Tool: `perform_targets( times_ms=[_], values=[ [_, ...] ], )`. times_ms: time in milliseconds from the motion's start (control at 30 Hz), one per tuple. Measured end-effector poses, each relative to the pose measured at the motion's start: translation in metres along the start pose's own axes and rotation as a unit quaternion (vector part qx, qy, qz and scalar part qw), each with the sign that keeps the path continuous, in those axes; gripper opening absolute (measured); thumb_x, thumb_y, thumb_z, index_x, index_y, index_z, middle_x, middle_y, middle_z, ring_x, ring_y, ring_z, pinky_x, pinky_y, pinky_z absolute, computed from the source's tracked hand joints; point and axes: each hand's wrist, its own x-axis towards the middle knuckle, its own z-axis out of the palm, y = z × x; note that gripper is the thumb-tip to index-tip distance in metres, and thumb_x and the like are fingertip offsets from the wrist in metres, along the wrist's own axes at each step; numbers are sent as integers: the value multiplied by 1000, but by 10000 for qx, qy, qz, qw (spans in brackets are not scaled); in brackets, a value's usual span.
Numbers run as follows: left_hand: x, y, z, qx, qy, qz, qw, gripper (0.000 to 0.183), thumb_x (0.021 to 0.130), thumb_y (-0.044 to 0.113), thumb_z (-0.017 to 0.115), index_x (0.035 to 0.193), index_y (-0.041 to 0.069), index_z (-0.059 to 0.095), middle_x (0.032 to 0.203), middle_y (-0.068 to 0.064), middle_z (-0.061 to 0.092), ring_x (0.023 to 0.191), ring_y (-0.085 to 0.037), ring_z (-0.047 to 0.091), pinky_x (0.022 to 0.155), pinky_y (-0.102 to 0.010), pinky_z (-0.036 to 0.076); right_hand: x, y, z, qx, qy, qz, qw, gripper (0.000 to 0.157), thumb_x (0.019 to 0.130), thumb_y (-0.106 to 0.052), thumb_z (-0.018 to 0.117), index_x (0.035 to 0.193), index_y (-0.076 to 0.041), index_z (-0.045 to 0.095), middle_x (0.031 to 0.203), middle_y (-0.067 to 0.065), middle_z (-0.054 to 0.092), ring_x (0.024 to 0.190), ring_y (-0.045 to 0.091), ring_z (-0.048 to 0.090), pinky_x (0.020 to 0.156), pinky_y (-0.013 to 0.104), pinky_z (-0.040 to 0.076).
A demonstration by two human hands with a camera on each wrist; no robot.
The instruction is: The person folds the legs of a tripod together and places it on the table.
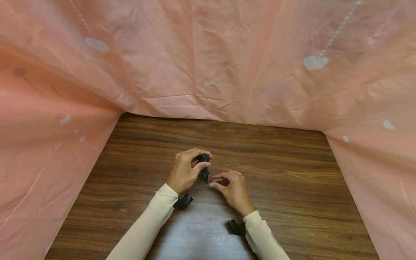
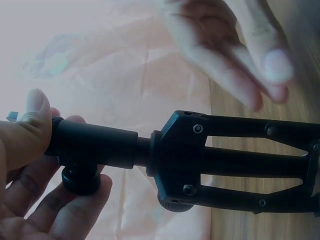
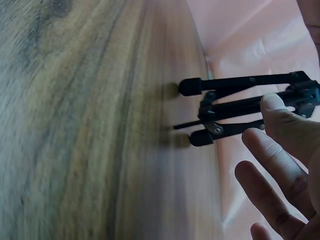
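A small black tripod (image 1: pixel 204 174) stands upright over the table, its legs folded nearly parallel to the centre column. My left hand (image 1: pixel 186 169) grips its top, thumb on one side and fingers around the round knob (image 2: pixel 81 179) in the left wrist view. The legs (image 2: pixel 235 127) extend away from that hand. My right hand (image 1: pixel 234 189) is just right of the lower legs, thumb and index finger bent towards each other with nothing between them. In the right wrist view, the rubber feet (image 3: pixel 190 87) point at the table, close over it, and the thumb overlaps the legs.
The brown wooden table (image 1: pixel 276 162) has pink cloth (image 1: pixel 227 72) with pale hearts hanging around its back and sides. Dark wrist-worn devices (image 1: pixel 183 201) sit at the cuffs of both cream sleeves (image 1: pixel 146 224).
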Motion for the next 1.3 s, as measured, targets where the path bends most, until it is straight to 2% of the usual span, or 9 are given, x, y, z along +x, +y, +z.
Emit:
perform_targets(
  times_ms=[133, 467, 700, 1000, 1167, 1300],
  values=[
    [0, -1, 0, -136, -62, -47, 9999, 19, 91, 11, 81, 110, 10, 79, 108, -3, 80, 101, -15, 78, 87, -29, 65, 2, 3, 8, 22, -59, -7, 10000, 22, 76, -24, 96, 95, -19, 86, 89, -5, 83, 88, 18, 74, 99, 47, 51],
    [0, -1, 0, -208, -104, -95, 9997, 18, 91, 11, 81, 109, 9, 79, 108, -3, 80, 102, -16, 78, 89, -32, 65, 5, 7, 19, 19, -133, -85, 9999, 21, 77, -20, 96, 95, -17, 85, 86, -7, 82, 91, 17, 75, 101, 50, 52],
    [0, -1, 0, -22, -57, -77, 10000, 18, 91, 14, 82, 108, 11, 79, 106, -2, 81, 99, -14, 78, 85, -31, 65, 9, 8, 23, -104, -29, -115, 9999, 18, 76, -17, 95, 90, -18, 84, 82, -8, 81, 85, 17, 74, 94, 47, 53],
    [2, 0, 0, 76, 32, -155, 9998, 17, 90, 14, 83, 107, 14, 80, 104, 0, 81, 96, -11, 78, 82, -28, 65, 15, 8, 24, -243, -40, -58, 9997, 15, 76, -19, 95, 86, -18, 84, 80, -7, 81, 85, 17, 73, 96, 44, 52],
    [0, 0, 0, -21, -61, -196, 9998, 23, 92, 15, 83, 114, 10, 79, 110, -3, 81, 100, -14, 78, 84, -32, 66, 11, 9, 23, -205, -75, -42, 9998, 17, 77, -19, 95, 89, -19, 84, 82, -8, 81, 87, 16, 74, 100, 45, 51],
    [-3, 1, 0, 451, 91, -9, 9989, 38, 89, 24, 88, 124, 14, 77, 116, -3, 79, 94, -14, 76, 78, -32, 65, 7, 11, 17, -136, 16, -53, 9999, 20, 75, -19, 96, 92, -20, 85, 84, -9, 82, 89, 16, 75, 100, 45, 50]
  ],
)
